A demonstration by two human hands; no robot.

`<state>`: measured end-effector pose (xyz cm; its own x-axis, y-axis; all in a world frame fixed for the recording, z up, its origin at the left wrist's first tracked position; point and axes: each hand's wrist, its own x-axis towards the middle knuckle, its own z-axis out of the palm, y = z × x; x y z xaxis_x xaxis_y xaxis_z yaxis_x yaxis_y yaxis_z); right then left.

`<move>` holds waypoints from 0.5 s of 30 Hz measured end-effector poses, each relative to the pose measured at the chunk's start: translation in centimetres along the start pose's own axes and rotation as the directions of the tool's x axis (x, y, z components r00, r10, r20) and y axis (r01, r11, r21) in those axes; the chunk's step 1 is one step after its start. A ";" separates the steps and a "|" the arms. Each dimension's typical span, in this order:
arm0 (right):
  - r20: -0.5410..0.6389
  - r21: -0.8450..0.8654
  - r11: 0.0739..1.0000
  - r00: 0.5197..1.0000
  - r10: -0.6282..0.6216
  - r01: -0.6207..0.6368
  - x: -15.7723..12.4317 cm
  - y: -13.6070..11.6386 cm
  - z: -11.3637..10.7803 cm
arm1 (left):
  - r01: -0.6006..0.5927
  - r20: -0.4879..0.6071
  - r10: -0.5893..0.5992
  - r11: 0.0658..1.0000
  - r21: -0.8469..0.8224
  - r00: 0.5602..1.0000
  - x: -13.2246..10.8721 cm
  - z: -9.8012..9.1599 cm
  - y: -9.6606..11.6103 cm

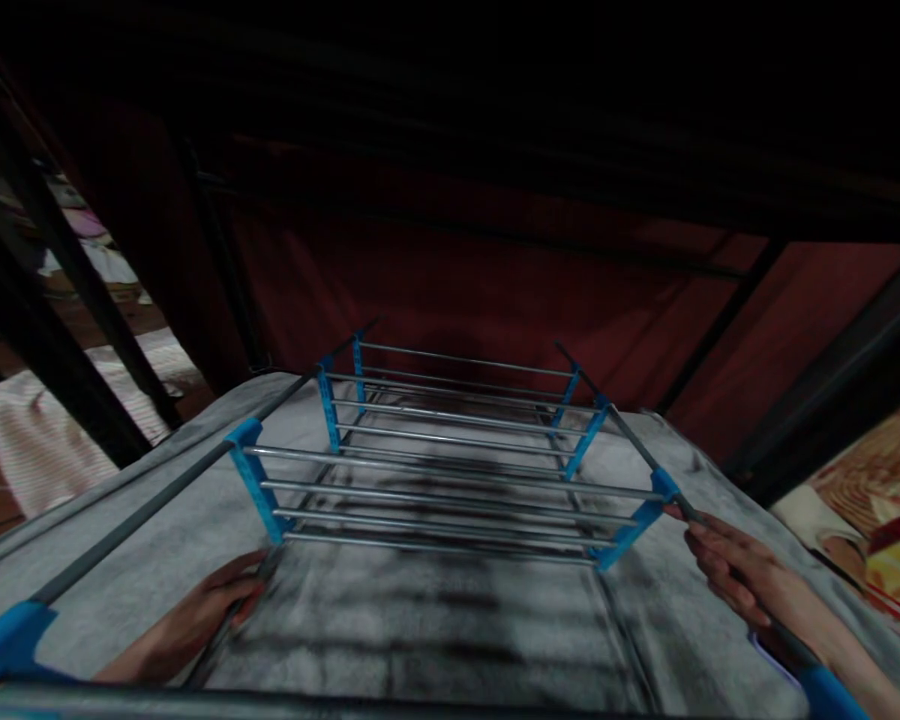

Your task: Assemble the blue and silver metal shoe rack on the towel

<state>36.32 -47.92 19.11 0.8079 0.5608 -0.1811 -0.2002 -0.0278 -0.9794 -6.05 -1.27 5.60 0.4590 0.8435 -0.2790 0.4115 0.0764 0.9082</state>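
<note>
A folding drying rack (450, 480) with silver rods and blue plastic brackets lies across a grey fabric surface (435, 620). My left hand (214, 610) sits at the lower left, fingers curled round one of the rack's lower grey rods. At the right, my right hand (727, 565) is wrapped round the rack's grey side bar just below a blue bracket (664, 488). The scene is dim.
A dark red wall or curtain (495, 280) stands behind the rack. Black metal frame bars (67, 270) run at the left and right. A striped cloth (37, 440) lies lower left. A wood-patterned surface with a red and yellow packet (896, 570) is at the right.
</note>
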 end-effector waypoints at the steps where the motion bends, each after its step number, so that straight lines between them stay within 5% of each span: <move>1: -0.006 0.003 1.000 1.000 0.001 -0.001 -0.4 -0.1 -0.2 | 0.019 0.018 -0.018 0.999 -0.037 1.000 -0.3 -0.1 -0.1; 6: 0.015 0.000 1.000 1.000 -0.017 0.017 -0.1 -0.8 -0.2 | 0.048 0.072 -0.035 0.980 -0.193 0.997 -0.1 -0.2 -0.1; 15: 0.088 -0.031 0.999 0.996 -0.029 0.032 5.9 0.8 1.3 | 0.020 0.182 0.023 0.974 -0.228 0.983 3.6 -0.9 -2.4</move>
<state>40.22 -43.57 17.42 0.7615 0.6319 -0.1442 -0.1574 -0.0355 -0.9869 -6.13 2.08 2.73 0.6043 0.7338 -0.3105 0.2303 0.2122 0.9497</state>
